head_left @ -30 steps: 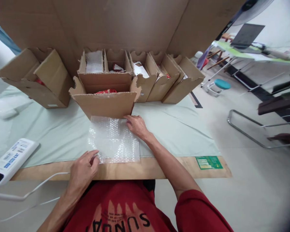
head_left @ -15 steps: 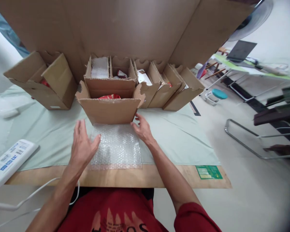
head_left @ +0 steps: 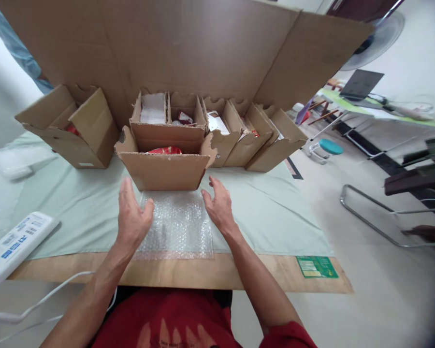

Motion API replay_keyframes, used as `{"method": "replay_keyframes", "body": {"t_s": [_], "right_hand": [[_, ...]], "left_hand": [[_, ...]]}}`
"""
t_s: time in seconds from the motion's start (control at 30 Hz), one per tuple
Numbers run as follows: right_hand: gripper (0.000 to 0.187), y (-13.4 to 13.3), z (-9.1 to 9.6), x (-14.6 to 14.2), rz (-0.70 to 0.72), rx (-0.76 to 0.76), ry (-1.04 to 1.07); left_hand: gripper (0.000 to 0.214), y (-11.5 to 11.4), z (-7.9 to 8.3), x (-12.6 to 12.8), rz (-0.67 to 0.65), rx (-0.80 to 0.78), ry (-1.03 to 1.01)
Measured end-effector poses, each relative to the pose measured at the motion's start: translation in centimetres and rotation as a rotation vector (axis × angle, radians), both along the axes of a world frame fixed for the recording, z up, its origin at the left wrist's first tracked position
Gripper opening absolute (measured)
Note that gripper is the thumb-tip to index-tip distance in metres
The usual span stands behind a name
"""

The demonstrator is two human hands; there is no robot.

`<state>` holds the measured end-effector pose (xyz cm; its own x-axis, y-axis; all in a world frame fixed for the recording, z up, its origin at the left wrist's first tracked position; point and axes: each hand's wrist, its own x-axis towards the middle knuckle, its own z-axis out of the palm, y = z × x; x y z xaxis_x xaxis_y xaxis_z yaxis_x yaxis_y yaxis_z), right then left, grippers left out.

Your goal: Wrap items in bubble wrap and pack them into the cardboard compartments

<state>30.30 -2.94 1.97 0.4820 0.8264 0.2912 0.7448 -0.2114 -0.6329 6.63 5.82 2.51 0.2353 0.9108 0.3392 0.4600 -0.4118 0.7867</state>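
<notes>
A clear sheet of bubble wrap (head_left: 177, 224) lies flat on the cloth in front of me, its near edge overlapping the bare wood. Just beyond it stands an open cardboard box (head_left: 163, 171) with something red (head_left: 166, 150) inside, mostly hidden by the front wall. My left hand (head_left: 132, 212) hovers by the left edge of the bubble wrap, thumb apart from the fingers, holding nothing. On the other side my right hand (head_left: 219, 203) is held near the box's lower right corner and the wrap's right edge, fingers spread with nothing in them.
Several cardboard boxes (head_left: 226, 142) stand in a row behind, and another box (head_left: 83, 140) is at the left. A tall cardboard panel (head_left: 188, 48) closes off the back. A white device (head_left: 20, 241) with a cable lies at left, a green card (head_left: 317, 267) at the right front.
My right hand has drawn back slightly from the box's corner. My left hand has shifted a little to the right. The view has tilted slightly; box and bubble wrap stay in place.
</notes>
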Motion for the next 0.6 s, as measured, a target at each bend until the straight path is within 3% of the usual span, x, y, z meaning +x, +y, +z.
{"method": "replay_keyframes", "body": {"t_s": [0.1,0.2,0.27,0.37,0.5,0.6], "right_hand": [[0.052,-1.3,-0.1,-2.4,0.129,0.028,-0.132],[0.055,-1.2,-1.0,-5.7,0.382,-0.112,-0.225],[0.055,-1.1,-1.9,-6.7,0.450,-0.234,-0.267],[0.057,-2.8,-3.0,-5.4,0.367,-0.337,-0.322],[0.060,-6.9,-3.1,-2.1,0.156,-0.387,-0.366],[0.057,-7.8,-2.3,-2.6,0.082,-0.349,-0.388]], "left_hand": [[0.068,-2.1,-1.0,1.0,-0.086,0.156,0.216],[0.056,-3.4,-2.6,2.5,-0.289,0.200,0.507],[0.054,-3.4,-3.5,2.4,-0.360,0.182,0.633],[0.058,-2.7,-4.3,0.1,-0.318,0.191,0.716],[0.065,-2.4,-4.0,-3.4,-0.183,0.202,0.802],[0.063,-3.4,-3.3,-2.7,-0.161,0.211,0.758]]}}
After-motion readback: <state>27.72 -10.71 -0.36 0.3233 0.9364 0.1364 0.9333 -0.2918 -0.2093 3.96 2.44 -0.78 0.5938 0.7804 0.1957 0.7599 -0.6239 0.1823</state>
